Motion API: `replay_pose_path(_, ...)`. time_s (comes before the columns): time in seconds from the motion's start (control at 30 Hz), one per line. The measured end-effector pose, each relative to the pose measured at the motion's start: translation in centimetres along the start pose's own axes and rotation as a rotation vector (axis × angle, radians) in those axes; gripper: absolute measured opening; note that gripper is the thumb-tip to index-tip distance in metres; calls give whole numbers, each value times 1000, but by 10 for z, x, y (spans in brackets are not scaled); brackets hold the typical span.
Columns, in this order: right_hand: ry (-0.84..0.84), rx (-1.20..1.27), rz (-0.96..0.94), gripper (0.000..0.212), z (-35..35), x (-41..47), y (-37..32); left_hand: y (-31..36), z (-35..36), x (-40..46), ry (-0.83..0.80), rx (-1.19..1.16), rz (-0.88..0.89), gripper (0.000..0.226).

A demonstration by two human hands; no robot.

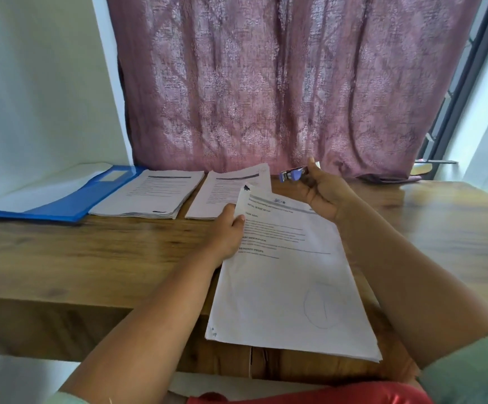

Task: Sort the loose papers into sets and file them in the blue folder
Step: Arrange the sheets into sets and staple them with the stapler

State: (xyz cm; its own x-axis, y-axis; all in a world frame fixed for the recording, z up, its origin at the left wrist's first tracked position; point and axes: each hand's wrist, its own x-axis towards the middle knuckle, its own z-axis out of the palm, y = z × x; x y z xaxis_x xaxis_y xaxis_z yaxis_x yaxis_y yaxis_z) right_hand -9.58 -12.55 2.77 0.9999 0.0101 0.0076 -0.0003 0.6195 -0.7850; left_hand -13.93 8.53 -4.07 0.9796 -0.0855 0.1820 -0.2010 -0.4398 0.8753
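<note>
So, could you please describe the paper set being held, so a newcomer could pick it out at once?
Start at the wooden table before the pink curtain. The held set is nearest the person, overhanging the front edge, pinched by the left hand. Unlike the two stacks by the blue folder, it lies slanted, with a pen circle.

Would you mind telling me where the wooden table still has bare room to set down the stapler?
Bare wood lies along the wooden table's near edge, left of the left hand, and on the far right beyond the right hand. The back edge is crowded: the open blue plastic folder, two white paper stacks, then the held white papers.
</note>
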Motion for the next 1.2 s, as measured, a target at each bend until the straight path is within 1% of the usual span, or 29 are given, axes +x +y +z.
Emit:
replay_pose_path(0.07,-6,-103,9,23,7,17,9,-1,-1,0,-10,-10,-1,21)
replay_pose_path(0.17,-11,-305,-61,21,10,30,23,-2,0,1,-2,0,13,21)
replay_pose_path(0.37,-99,-486,-152,23,-9,35,34,-7,3,4,4,107,46,21)
replay_pose_path(0.47,-139,-569,-155,18,-9,32,37,-8,6,5,-14,130,55,22)
replay_pose_path(0.63,-218,-572,-180,12,0,29,34,-8,6,5,-7,112,62,19)
replay_pose_path(0.73,-243,-627,-201,8,-2,29,36,-7,6,4,-9,107,66,19)
replay_pose_path(0.87,-230,-698,-238,8,-2,30,36,-6,5,3,-21,112,71,18)
replay_pose_path(1.07,-239,-692,-263,9,3,31,38,-7,5,4,-11,79,69,18)
replay_pose_path(1.2,-233,-711,-276,9,2,28,39,-7,5,5,-18,109,78,15)
